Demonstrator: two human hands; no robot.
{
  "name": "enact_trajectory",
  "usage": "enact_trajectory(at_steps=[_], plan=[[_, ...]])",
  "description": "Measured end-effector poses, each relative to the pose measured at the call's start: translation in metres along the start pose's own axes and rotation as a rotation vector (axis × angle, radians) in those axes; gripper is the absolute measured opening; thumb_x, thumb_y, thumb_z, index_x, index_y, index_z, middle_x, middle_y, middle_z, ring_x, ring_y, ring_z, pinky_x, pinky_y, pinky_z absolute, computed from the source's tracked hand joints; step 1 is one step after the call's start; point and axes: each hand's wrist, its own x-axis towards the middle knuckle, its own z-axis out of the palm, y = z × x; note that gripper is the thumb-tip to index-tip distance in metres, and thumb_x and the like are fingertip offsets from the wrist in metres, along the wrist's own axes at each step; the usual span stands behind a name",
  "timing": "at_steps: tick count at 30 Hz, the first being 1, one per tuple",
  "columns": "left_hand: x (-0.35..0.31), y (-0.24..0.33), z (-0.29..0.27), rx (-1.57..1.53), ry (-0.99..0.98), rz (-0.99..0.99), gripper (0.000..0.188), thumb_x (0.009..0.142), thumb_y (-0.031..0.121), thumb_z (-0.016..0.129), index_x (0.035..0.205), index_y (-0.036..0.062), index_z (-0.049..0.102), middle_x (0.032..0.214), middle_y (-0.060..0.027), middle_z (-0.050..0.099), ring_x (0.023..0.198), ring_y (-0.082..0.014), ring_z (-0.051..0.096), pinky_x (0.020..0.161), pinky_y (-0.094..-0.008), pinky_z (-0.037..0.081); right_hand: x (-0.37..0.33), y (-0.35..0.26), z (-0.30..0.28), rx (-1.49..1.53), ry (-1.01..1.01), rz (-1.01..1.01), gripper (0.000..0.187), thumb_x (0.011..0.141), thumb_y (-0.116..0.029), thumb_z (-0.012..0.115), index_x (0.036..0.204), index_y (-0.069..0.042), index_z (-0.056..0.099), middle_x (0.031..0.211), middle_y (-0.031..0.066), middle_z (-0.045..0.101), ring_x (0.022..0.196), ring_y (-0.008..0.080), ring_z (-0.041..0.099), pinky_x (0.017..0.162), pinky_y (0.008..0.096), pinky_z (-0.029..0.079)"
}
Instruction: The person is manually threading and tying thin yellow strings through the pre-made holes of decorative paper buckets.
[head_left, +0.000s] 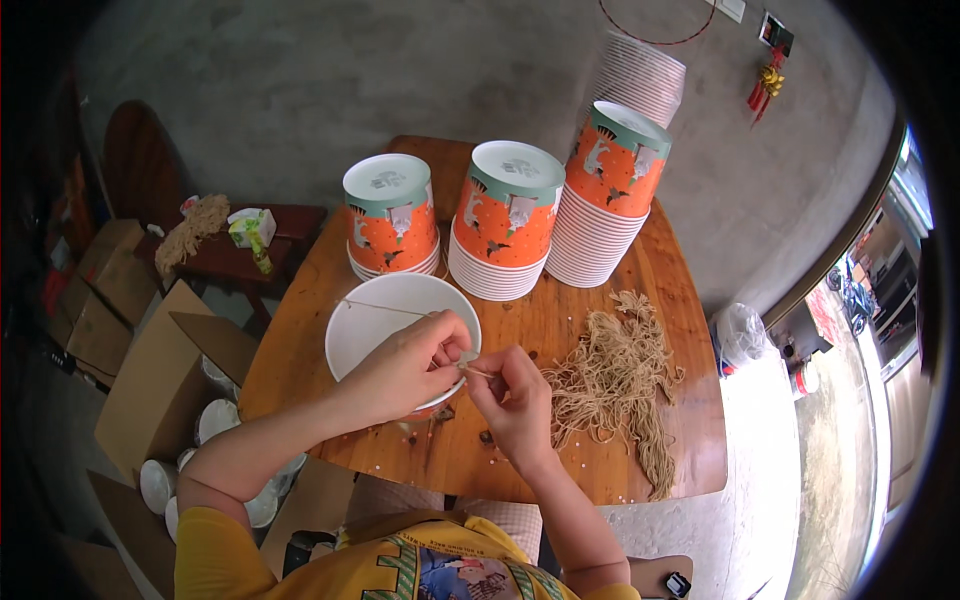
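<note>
A white paper bucket (352, 335) stands upright on the wooden table in front of me, its mouth facing up. Over its right rim, my left hand (415, 352) is closed in a pinch on a thin beige string (385, 308), whose loose end stretches left across the bucket's mouth. My right hand (514, 398) pinches the same string close to the left fingertips. Between the two hands is a small whitish piece, too small to name. Right of my right hand lies a tangled heap of beige strings (615, 375).
Behind the bucket, upside-down orange-and-green paper buckets stand in a left stack (392, 235), a middle stack (505, 225) and a right stack (600, 225). An open cardboard box (160, 390) with white tubs sits at left. A bench (290, 225) holds more string.
</note>
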Motion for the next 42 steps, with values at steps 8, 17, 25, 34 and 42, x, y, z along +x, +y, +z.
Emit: enact_trajectory(at_steps=[8, 17, 25, 34, 42], plan=[[-0.002, -0.004, 0.001, 0.194, 0.057, 0.128, 0.011, 0.088, 0.003, 0.061, 0.095, 0.0011, 0.053, 0.092, -0.0102, 0.057, 0.078, -0.0221, 0.063, 0.07, -0.034, 0.05, -0.002, 0.006, 0.002, -0.094, 0.052, -0.13, 0.013, 0.08, -0.003, 0.073, 0.089, -0.003, 0.063, 0.081, 0.0064, 0.059, 0.068, 0.0188, 0.06, 0.055, 0.0301, 0.052], [-0.01, 0.002, 0.005, 0.15, 0.111, -0.026, 0.011, 0.089, 0.009, 0.063, 0.094, 0.003, 0.055, 0.079, -0.0058, 0.063, 0.071, -0.0172, 0.063, 0.065, -0.0318, 0.049, -0.004, 0.016, 0.006, -0.286, 0.117, -0.379, 0.023, 0.074, -0.002, 0.074, 0.092, -0.008, 0.062, 0.08, 0.0047, 0.057, 0.068, 0.0225, 0.057, 0.057, 0.0326, 0.049], [-0.008, -0.003, 0.005, -0.034, 0.097, -0.06, 0.007, 0.09, 0.003, 0.06, 0.095, 0.0007, 0.055, 0.084, -0.0027, 0.062, 0.077, -0.0092, 0.059, 0.07, -0.0259, 0.05, -0.003, 0.018, 0.007, -0.381, 0.137, -0.512, 0.026, 0.071, -0.002, 0.074, 0.091, -0.009, 0.06, 0.079, 0.0045, 0.055, 0.066, 0.0224, 0.055, 0.055, 0.0328, 0.048], [-0.005, -0.007, 0.005, -0.052, 0.105, -0.051, 0.009, 0.089, 0.001, 0.059, 0.096, 0.002, 0.053, 0.088, -0.0017, 0.06, 0.082, -0.0087, 0.059, 0.075, -0.0264, 0.05, -0.002, 0.014, 0.007, -0.276, 0.106, -0.441, 0.022, 0.075, -0.001, 0.073, 0.092, -0.006, 0.061, 0.079, 0.0065, 0.057, 0.067, 0.0236, 0.057, 0.055, 0.0318, 0.048], [0.002, -0.008, 0.005, -0.175, 0.085, -0.027, 0.013, 0.089, 0.0, 0.059, 0.098, 0.0031, 0.051, 0.089, -0.0005, 0.058, 0.083, -0.0093, 0.058, 0.078, -0.0269, 0.05, -0.005, 0.015, 0.015, 0.616, 0.037, 0.307, 0.012, 0.093, -0.009, 0.065, 0.099, -0.001, 0.059, 0.085, -0.0006, 0.061, 0.075, 0.0018, 0.053, 0.064, 0.0186, 0.045]])
